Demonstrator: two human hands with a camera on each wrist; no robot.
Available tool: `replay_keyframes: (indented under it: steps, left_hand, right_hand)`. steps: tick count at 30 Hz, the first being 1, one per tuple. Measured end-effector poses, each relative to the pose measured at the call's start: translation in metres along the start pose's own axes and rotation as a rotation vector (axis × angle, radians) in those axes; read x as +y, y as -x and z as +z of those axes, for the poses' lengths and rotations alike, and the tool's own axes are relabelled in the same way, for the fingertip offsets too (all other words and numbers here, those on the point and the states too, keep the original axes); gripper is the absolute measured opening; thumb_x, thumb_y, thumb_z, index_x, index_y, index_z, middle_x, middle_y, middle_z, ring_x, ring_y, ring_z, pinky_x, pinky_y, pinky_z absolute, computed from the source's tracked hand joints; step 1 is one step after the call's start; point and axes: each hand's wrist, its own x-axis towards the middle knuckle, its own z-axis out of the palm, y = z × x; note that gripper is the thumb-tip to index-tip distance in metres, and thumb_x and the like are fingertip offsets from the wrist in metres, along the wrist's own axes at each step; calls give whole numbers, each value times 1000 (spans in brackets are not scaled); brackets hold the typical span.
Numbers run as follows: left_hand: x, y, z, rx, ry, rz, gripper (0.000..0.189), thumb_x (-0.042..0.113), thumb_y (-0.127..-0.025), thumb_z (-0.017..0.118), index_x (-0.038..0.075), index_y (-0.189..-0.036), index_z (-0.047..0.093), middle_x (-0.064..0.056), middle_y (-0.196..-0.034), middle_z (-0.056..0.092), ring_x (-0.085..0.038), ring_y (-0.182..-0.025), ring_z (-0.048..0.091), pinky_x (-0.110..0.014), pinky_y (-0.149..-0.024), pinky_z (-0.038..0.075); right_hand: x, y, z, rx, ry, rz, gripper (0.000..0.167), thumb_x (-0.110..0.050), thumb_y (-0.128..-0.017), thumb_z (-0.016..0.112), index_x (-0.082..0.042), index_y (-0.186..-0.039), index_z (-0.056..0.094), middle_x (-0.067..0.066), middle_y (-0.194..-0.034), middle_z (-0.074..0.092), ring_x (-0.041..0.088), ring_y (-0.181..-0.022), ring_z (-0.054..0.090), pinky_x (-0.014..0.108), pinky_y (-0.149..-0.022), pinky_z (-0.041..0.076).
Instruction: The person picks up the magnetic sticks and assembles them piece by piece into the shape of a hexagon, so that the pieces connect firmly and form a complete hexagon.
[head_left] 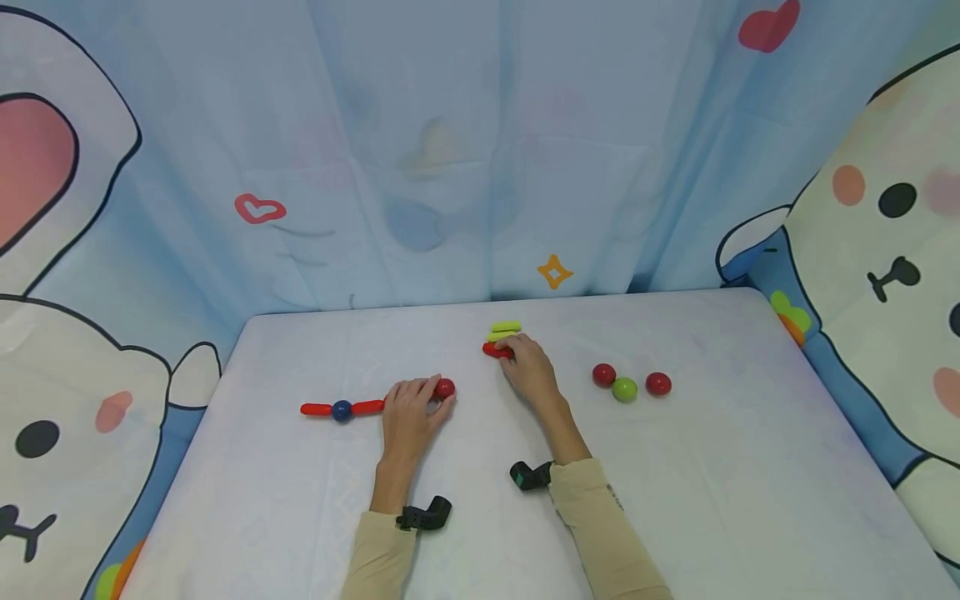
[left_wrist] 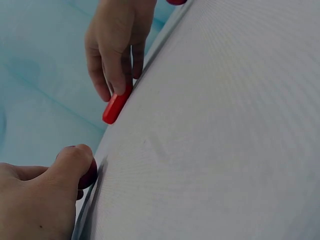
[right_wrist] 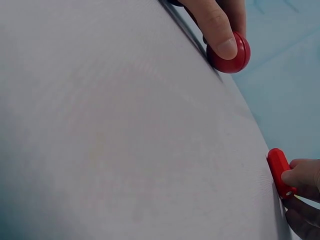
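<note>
My left hand point(head_left: 407, 417) grips a red ball point(head_left: 445, 387) between thumb and fingers, low over the white tabletop; the right wrist view also shows this ball point(right_wrist: 230, 57). Left of that hand lies a row made of a red stick point(head_left: 316, 409), a blue ball point(head_left: 342, 411) and a second red stick point(head_left: 367, 407), whose right end runs behind the fingers. Farther back, my right hand point(head_left: 531, 371) pinches another red stick point(head_left: 495, 350), with a small hole in its end in the right wrist view. Two yellow-green sticks point(head_left: 506, 327) lie just beyond it.
To the right of my right hand are a red ball point(head_left: 603, 375), a green ball point(head_left: 624, 389) touching or close beside it, and another red ball point(head_left: 658, 384). A blue printed curtain point(head_left: 450, 250) hangs behind the table's point(head_left: 720, 500) back edge.
</note>
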Motion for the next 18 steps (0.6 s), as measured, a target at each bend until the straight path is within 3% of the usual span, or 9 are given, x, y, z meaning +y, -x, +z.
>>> replay_keyframes:
  steps: [4,8,13,18]
  left_hand:
    - [0,0,0,4,16,9,43,41,-85,72,15,-119,69,-3,-109,74,-21,-101,65,-39,-93,51]
    - [1,1,0,10,18,17,42,39,-85,72,14,-119,68,-4,-108,74,-21,-101,67,-40,-97,51]
    - [0,0,0,27,18,15,42,33,-87,71,11,-122,66,-7,-110,73,-22,-102,67,-41,-101,50]
    - [0,0,-1,36,50,11,43,32,-87,71,11,-124,65,-7,-111,72,-23,-100,66,-38,-91,55]
  right_hand:
    - [1,1,0,6,-18,-2,22,-6,-91,63,-7,-112,67,13,-116,64,27,-106,60,43,-96,51]
    - [4,5,1,7,-77,17,23,-6,-90,61,-6,-112,66,13,-115,64,27,-104,59,43,-96,50]
    - [7,16,3,3,-260,79,24,-10,-90,62,-8,-114,67,11,-115,64,26,-103,58,43,-93,50]
    - [14,33,5,-17,-467,214,25,-17,-91,62,-16,-115,70,7,-123,64,23,-111,61,39,-96,52]
